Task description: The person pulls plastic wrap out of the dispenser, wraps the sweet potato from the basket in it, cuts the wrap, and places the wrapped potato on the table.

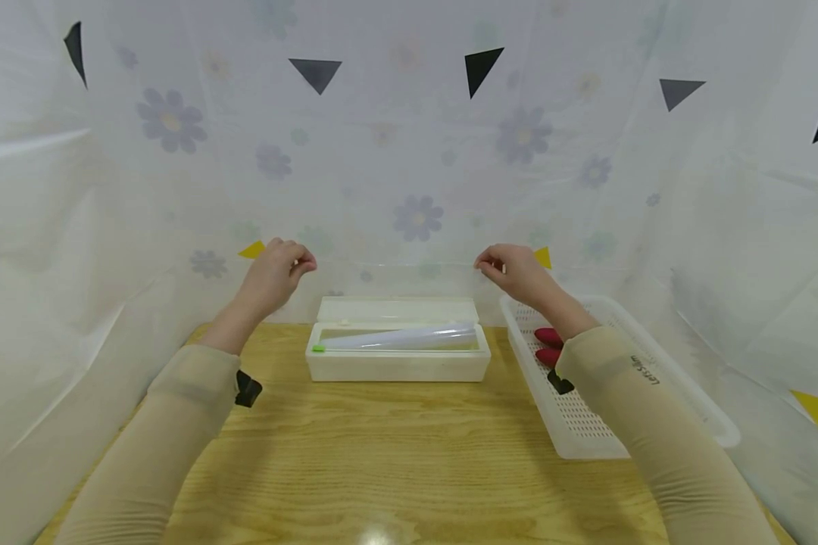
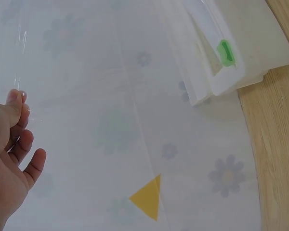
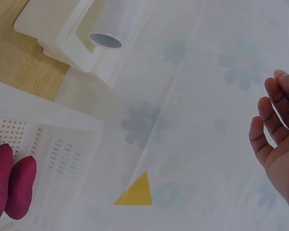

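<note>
1. Closest to my viewpoint, two beige sleeves [image 1: 146, 424] reach forward, the right one lettered, with a small black device [image 1: 248, 390] at each cuff
2. I have the left hand [image 1: 273, 274] raised off to the left, its grip together: thumb and fingertip pinch clear film [image 2: 23, 41], and the remaining fingers bend loosely
3. I read the right hand [image 1: 514, 271] as a near mirror of it, thumb and fingertip together on the film's other side, though the film is very faint to me there
4. The film itself is up in the air between the two hands; I pick it out mainly by thin glints above the left fingertips
5. Below, I see the wood-grained tabletop [image 1: 382, 454]
6. To the right on it stands a white perforated basket [image 1: 555, 431], partly under the right forearm, with two dark red elongated objects [image 3: 21, 187] side by side inside
7. Farther back, left of the basket, I find a white box [image 1: 398, 369], lid [image 1: 395, 309] raised at the rear, a green piece [image 1: 319, 348] at its front left corner and a pale roll [image 1: 409, 336] lying slantwise within
8. Behind everything I see a whitish flowered curtain [image 1: 409, 151] with dark triangles [image 1: 316, 74] and yellow triangles [image 2: 148, 198]
</note>
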